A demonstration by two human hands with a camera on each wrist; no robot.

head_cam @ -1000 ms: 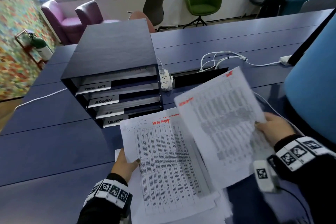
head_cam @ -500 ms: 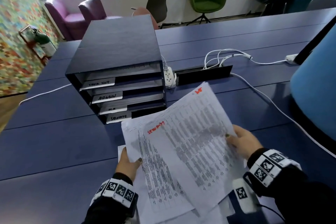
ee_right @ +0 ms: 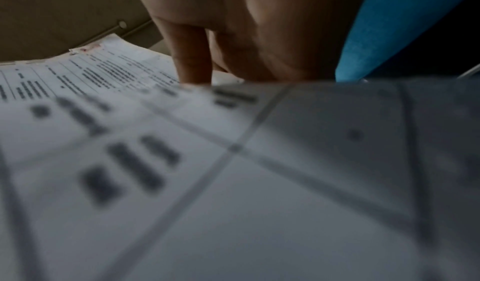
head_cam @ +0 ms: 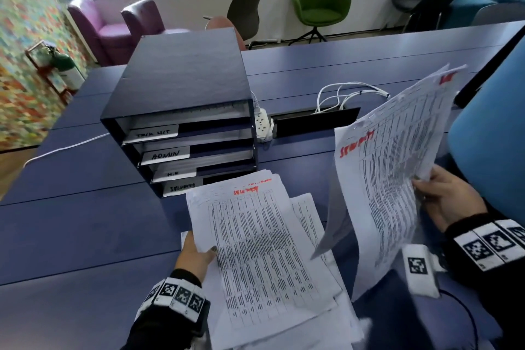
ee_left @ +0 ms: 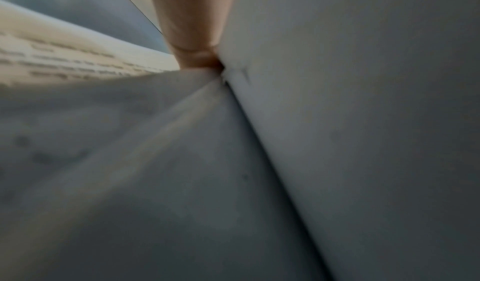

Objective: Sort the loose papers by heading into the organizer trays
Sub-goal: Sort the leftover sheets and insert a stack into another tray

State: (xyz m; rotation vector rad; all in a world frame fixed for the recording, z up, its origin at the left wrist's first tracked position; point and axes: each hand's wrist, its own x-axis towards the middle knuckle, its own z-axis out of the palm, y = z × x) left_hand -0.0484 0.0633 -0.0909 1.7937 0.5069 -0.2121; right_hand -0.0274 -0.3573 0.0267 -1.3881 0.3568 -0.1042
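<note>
Dark blue table (head_cam: 85, 230), office room; armchairs and shell chairs along the far window wall.

Organizer (head_cam: 181, 111): dark blue box, four stacked trays, standing on the table left of centre, open side toward the person. Tray labels, top to bottom: "TASK LIST" (blurred reading), "ADMIN", "H.R", and a lowest one that appears to read "SECURITY". White sheets lie in the trays.

Paper stack (head_cam: 267, 253): printed tables, red handwritten heading on the top sheet, lying on the table just in front of the organizer, its far edge at the lowest tray. Loose sheets fan out beneath it.

Left hand (head_cam: 196, 257): grips the stack's left edge, thumb on top, other fingers hidden under the paper.

Held sheets (head_cam: 392, 179): raised nearly upright at the right, red heading near the upper left corner, lower edge close to the table.

Right hand (head_cam: 446, 199): pinches the held sheets at their right edge, fingers curled round the paper.

White power strip (head_cam: 262, 125): just beside the organizer's right side, white cables (head_cam: 346, 94) coiled behind.
</note>
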